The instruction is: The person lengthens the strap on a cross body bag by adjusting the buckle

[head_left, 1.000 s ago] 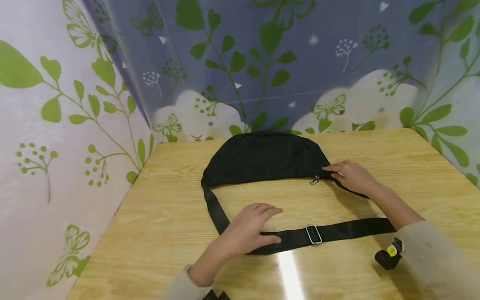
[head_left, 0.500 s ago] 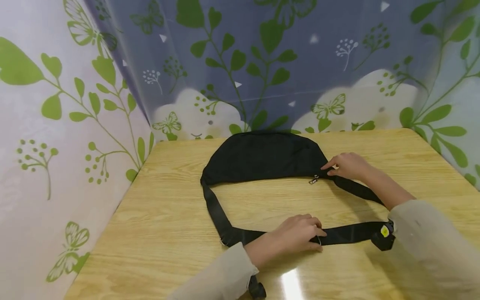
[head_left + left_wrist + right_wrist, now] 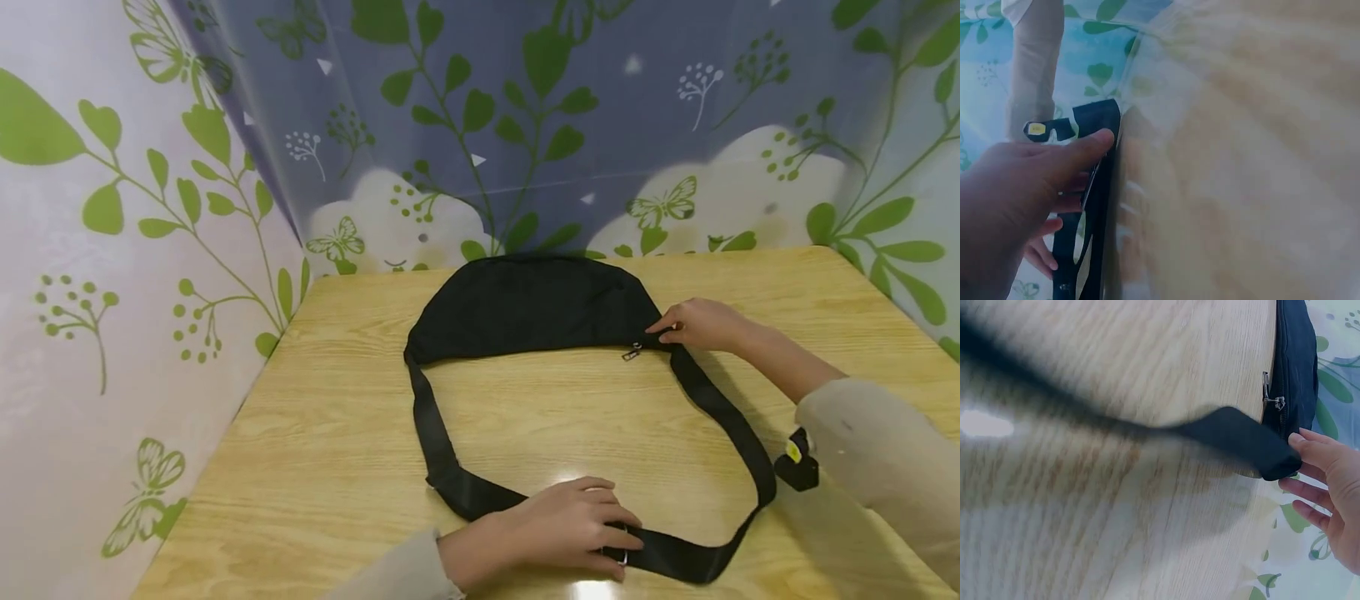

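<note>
A black waist bag [image 3: 532, 304] lies at the back of the table, its zipper pull [image 3: 632, 353] hanging near the right end. My right hand [image 3: 705, 323] pinches the bag's right corner, where the strap [image 3: 1229, 434] joins; the right wrist view shows thumb and index finger on that corner. Nearer the front edge, my left hand [image 3: 558, 529] holds the black strap [image 3: 675, 557] at its metal slider buckle [image 3: 622, 557], which the fingers partly cover. In the left wrist view the left thumb [image 3: 1094, 142] presses against the strap.
The wood-grain table [image 3: 322, 400] bears the bag. A patterned cloth [image 3: 465, 108] with leaves and butterflies rises behind it, and similar panels stand on the left [image 3: 67, 333] and right. A small dark device [image 3: 798, 462] with a yellow mark hangs under the right sleeve.
My left hand moved right onto the slider buckle, took hold, and drew the strap toward the front edge. The strap's right side now bows outward. My right hand stays at the bag's corner.
</note>
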A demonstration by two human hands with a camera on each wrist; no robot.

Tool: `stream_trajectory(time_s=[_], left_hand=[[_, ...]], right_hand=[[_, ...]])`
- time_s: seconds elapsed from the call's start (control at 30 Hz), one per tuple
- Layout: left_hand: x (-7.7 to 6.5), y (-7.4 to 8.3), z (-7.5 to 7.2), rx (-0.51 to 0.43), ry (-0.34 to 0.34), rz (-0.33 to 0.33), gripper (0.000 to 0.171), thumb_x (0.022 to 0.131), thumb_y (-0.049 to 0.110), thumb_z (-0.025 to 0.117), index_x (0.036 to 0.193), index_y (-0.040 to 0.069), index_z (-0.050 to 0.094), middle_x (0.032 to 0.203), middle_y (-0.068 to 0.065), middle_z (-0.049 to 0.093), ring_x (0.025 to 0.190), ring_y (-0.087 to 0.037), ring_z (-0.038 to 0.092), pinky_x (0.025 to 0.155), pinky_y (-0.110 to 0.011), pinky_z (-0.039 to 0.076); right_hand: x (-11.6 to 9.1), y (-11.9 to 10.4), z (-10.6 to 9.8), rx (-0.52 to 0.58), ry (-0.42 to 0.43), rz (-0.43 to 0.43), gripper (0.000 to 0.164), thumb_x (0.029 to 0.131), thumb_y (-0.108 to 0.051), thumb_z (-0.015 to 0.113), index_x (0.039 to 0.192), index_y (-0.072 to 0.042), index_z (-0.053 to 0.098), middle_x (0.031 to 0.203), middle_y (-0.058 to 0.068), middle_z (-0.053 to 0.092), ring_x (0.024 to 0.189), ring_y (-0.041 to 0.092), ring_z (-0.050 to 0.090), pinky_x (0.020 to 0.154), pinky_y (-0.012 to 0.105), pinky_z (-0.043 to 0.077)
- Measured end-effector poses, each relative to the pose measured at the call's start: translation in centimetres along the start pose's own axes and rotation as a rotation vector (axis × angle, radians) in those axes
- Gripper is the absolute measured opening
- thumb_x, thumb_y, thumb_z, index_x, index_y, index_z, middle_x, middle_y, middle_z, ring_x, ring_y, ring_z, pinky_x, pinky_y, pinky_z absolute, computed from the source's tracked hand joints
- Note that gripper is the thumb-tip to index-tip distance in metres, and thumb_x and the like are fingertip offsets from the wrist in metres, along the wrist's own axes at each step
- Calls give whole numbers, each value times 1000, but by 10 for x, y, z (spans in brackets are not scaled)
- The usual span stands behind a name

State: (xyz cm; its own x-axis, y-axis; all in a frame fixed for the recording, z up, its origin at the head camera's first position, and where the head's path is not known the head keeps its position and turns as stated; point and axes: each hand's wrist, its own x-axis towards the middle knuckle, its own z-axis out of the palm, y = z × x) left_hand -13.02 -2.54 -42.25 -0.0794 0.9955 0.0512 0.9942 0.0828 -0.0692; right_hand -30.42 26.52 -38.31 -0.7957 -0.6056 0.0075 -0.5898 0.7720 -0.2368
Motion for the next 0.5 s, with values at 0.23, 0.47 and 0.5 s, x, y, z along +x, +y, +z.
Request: stream_trajectory(time_s=[0.23, 0.47, 0.5], left_hand=[[-9, 10, -5, 11, -29, 30, 38, 92, 44, 49, 125, 26, 58, 126, 11, 52, 114, -1, 43, 105, -22, 15], [-20, -10, -24, 55, 40, -124, 44, 91, 47, 51, 126, 21, 58, 126, 5, 53, 115, -7, 47, 103, -27, 24], [-24, -18, -28, 101, 73, -171, 43, 90, 47, 52, 124, 20, 59, 126, 4, 54, 114, -9, 48, 102, -29, 26]], right_hand=[[-2, 1, 1, 17, 15, -38, 24, 83, -6, 66, 106, -1, 69, 88, 6, 66, 55, 5, 49, 50, 27, 39], [-3, 3, 6, -28, 66, -51, 23, 81, -7, 68, 104, -2, 70, 88, 9, 65, 58, 6, 50, 52, 27, 41], [-4, 4, 7, -34, 70, -47, 23, 81, -8, 68, 104, -3, 70, 89, 9, 65, 58, 6, 50, 52, 27, 41]])
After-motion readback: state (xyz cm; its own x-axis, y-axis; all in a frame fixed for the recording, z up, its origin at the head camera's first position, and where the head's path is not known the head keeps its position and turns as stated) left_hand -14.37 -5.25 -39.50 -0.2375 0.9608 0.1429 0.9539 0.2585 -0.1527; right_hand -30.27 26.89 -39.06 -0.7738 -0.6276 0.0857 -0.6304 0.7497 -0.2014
